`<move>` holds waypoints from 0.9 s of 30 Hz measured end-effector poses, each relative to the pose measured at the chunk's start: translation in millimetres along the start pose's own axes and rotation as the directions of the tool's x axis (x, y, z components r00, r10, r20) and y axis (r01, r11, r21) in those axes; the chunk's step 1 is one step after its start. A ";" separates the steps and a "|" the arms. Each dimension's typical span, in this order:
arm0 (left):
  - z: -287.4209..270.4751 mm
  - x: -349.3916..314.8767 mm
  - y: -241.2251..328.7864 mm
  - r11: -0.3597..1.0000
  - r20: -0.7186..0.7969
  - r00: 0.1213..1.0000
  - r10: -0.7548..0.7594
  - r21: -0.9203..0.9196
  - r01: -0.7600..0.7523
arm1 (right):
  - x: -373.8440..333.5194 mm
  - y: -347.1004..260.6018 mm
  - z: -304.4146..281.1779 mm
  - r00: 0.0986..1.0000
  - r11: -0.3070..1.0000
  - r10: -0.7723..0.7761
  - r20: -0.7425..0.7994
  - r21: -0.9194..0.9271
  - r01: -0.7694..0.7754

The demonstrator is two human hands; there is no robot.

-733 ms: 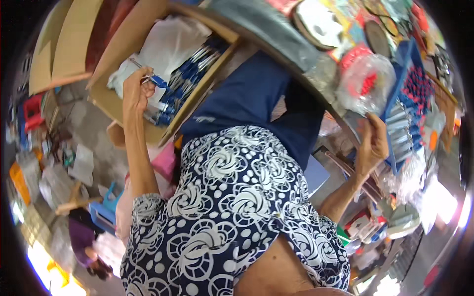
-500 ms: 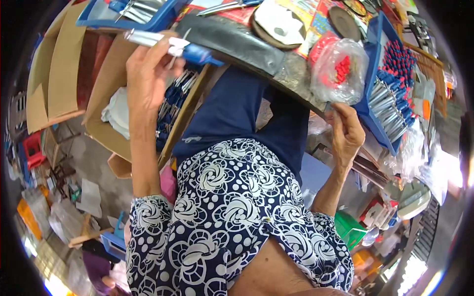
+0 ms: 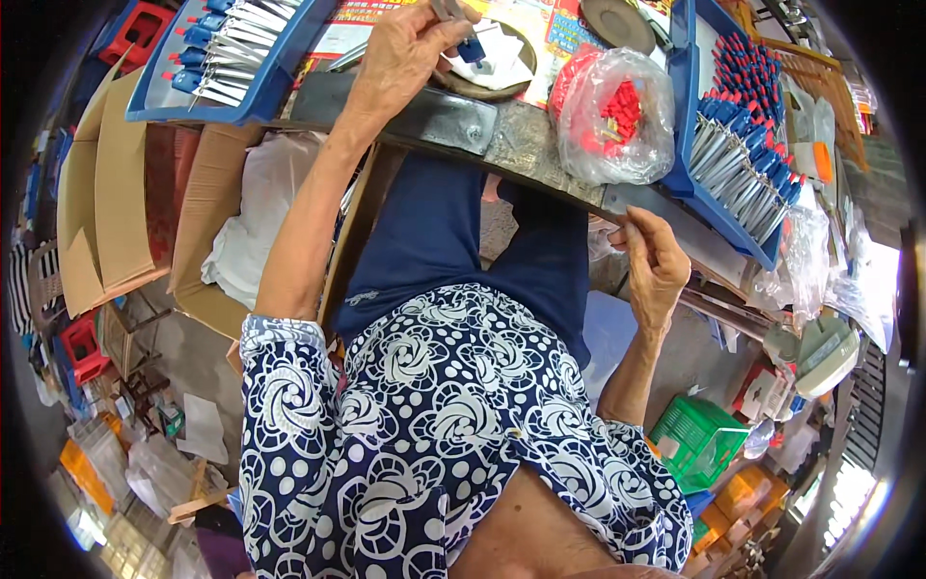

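Note:
My left hand (image 3: 403,60) is up over the worktop, fingers closed around a blue-and-silver metal tool (image 3: 470,48) that is partly hidden by the fingers. Just beyond it, a round brown dish (image 3: 519,85) carries white paper-like pieces. A dark flat bar (image 3: 434,118) lies along the worktop's near edge, below my left wrist. Close to that edge, further right, my right hand (image 3: 658,265) has thumb and fingers pinched together; what they hold, if anything, cannot be made out. Beyond my right hand sits a clear plastic bag (image 3: 617,145) with small red caps (image 3: 622,108).
A blue tray (image 3: 687,145) at right holds many blue-handled, red-tipped metal tools (image 3: 738,159). Another blue tray (image 3: 256,108) with similar tools stands at far left. Open cardboard boxes (image 3: 207,207) are left of my legs. A green crate (image 3: 696,442) stands on the floor at right.
My left hand has moved right and away from me, carrying the blue-and-silver tool from above the cardboard box to over the worktop. My right hand stays pinched near the edge. The view has shifted.

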State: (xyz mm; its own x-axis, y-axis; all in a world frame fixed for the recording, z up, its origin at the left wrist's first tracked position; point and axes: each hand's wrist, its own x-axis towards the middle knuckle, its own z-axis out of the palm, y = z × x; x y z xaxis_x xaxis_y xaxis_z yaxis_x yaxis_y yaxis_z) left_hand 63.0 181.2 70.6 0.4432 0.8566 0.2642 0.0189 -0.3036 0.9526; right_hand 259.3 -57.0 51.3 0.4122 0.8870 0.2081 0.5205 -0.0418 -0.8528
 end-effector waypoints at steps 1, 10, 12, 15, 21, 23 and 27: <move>2.8 0.3 4.0 0.996 -0.003 0.999 0.046 0.073 -0.045 | -0.5 0.2 0.1 1.000 1.000 0.008 0.002 -0.001 -0.008; 2.7 16.5 -24.4 0.995 0.175 0.984 -0.022 0.101 0.004 | 13.7 -1.5 0.3 1.000 0.998 0.018 -0.003 0.061 -0.017; 8.9 18.5 -29.1 0.984 0.175 0.983 0.048 0.163 -0.077 | 24.4 -4.7 1.7 1.000 0.999 0.002 -0.017 0.038 -0.002; 11.8 21.2 -21.6 0.950 0.245 0.968 0.061 0.283 -0.131 | 43.0 -6.3 3.7 0.999 0.999 -0.035 -0.023 0.009 0.035; 2.0 31.6 -33.1 0.968 0.299 0.954 -0.010 0.242 -0.065 | 90.3 8.9 16.6 0.984 0.965 -0.167 0.054 -0.195 0.174; 11.9 34.8 -30.2 0.944 0.247 0.968 0.050 0.304 -0.127 | 104.6 21.7 19.8 0.973 0.940 -0.230 0.035 -0.249 0.231; 11.9 34.3 -35.5 0.943 0.212 0.974 0.077 0.301 -0.140 | 118.9 30.4 31.1 0.934 0.827 -0.354 0.057 -0.447 0.341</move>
State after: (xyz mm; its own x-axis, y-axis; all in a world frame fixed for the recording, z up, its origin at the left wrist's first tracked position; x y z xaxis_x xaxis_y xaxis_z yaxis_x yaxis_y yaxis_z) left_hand 88.2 216.4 44.1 0.6234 0.7226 0.2988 0.2253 -0.5319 0.8163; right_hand 300.9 61.6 35.2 0.1581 0.8691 0.4688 0.9054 0.0618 -0.4200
